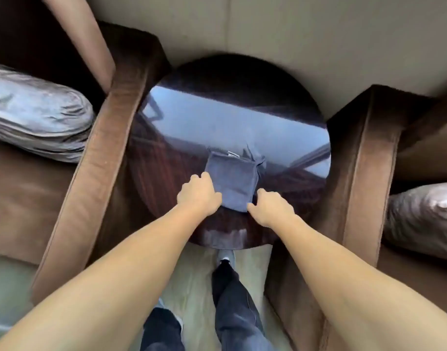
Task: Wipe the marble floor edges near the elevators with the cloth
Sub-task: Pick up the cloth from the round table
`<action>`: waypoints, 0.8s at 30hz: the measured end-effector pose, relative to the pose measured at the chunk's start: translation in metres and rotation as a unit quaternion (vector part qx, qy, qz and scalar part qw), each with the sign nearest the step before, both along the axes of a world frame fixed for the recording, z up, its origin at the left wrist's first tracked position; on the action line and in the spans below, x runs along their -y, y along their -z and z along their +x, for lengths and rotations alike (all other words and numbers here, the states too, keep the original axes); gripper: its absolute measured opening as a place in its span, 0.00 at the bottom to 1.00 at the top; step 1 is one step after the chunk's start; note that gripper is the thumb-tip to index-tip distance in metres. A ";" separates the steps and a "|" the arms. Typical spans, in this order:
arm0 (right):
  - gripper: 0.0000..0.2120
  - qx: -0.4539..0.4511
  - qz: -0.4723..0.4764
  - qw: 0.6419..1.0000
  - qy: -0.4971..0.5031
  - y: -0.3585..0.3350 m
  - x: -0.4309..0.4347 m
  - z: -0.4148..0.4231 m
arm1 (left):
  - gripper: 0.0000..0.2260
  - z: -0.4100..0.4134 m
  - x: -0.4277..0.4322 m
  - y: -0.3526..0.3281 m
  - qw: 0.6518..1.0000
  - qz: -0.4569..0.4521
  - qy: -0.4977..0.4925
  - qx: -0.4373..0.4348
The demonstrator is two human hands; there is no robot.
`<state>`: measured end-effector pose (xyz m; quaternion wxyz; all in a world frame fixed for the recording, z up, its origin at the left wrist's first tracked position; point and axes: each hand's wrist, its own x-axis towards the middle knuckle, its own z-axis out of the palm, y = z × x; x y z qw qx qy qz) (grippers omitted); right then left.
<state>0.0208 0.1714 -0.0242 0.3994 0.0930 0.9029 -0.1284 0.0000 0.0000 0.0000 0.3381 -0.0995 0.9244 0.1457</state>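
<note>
A folded grey-blue cloth (232,181) lies flat on a round, glossy dark wood table (182,138), near its front edge. My left hand (198,195) rests on the cloth's left edge with fingers curled over it. My right hand (270,207) touches the cloth's near right corner, fingers bent down. Whether either hand truly pinches the fabric is hard to tell; both are in contact with it. The pale marble floor (197,282) shows below the table, between my legs.
Brown velvet armchairs flank the table: one armrest on the left (98,158), one on the right (364,158). Silvery cushions lie on the left seat (37,112) and right seat (425,216). A beige wall (293,34) stands behind. My dark-trousered legs (232,300) stand on the floor.
</note>
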 end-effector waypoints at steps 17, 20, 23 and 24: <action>0.07 -0.038 -0.222 0.887 0.403 0.024 0.032 0.006 | 0.05 0.013 0.021 0.037 0.888 0.249 -0.387 0.010; 0.05 -0.032 -0.259 0.893 0.368 -0.025 0.054 0.003 | 0.05 0.024 0.056 -0.010 0.861 0.275 -0.427 -0.016; 0.02 -0.018 -0.326 0.886 0.329 -0.080 0.097 -0.003 | 0.05 0.042 0.105 -0.067 0.843 0.283 -0.453 -0.064; 0.02 -0.022 -0.341 0.887 0.312 -0.098 0.114 -0.004 | 0.06 0.050 0.123 -0.086 0.839 0.281 -0.458 -0.083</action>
